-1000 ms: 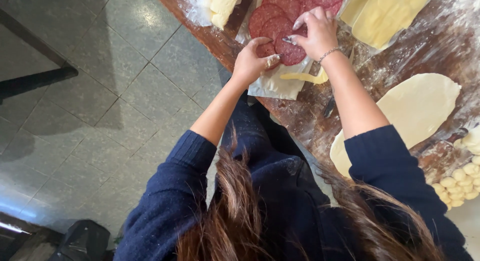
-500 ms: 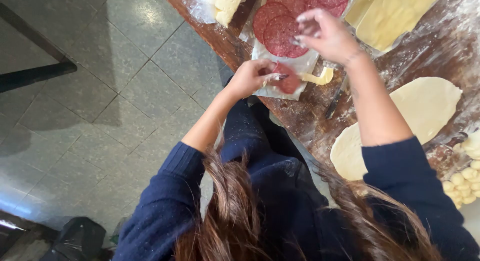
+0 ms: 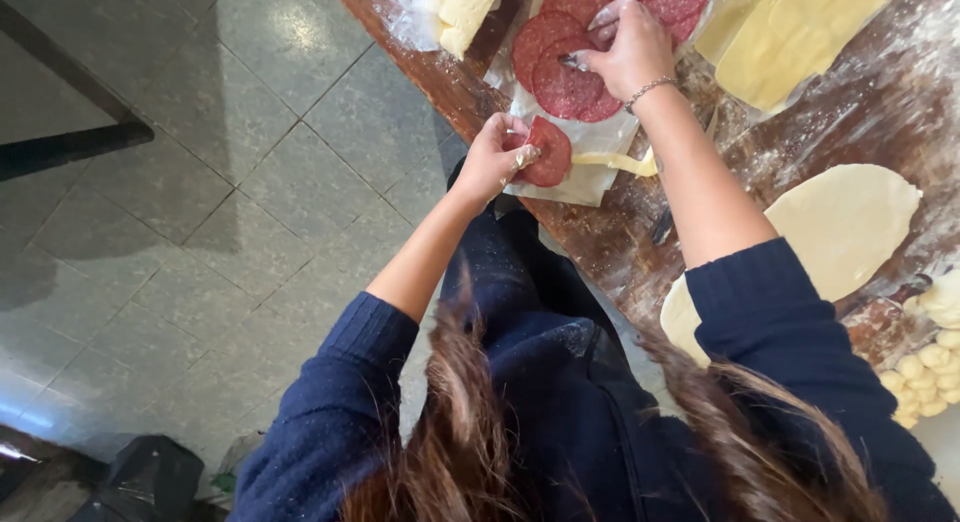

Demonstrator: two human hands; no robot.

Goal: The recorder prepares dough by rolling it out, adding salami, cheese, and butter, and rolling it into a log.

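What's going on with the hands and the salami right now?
Left hand pinching one salami slice at the table edge. Right hand fingertips on the salami stack. Nothing in the way; cheese and dough round lie beside.

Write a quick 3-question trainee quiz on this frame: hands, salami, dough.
1. True or false: the left hand holds a single salami slice at the table's near edge.
2. What does the right hand touch? A) the rolled dough sheet B) the pile of salami slices C) the sliced cheese
3. Fill in: the small dough pieces lie at the ___ edge of the picture.

Key:
1. True. The slice is pinched in the fingers over the clear wrapper.
2. B. The fingertips are on the red slices.
3. Right, beside the flat dough sheet on the floured wooden table.
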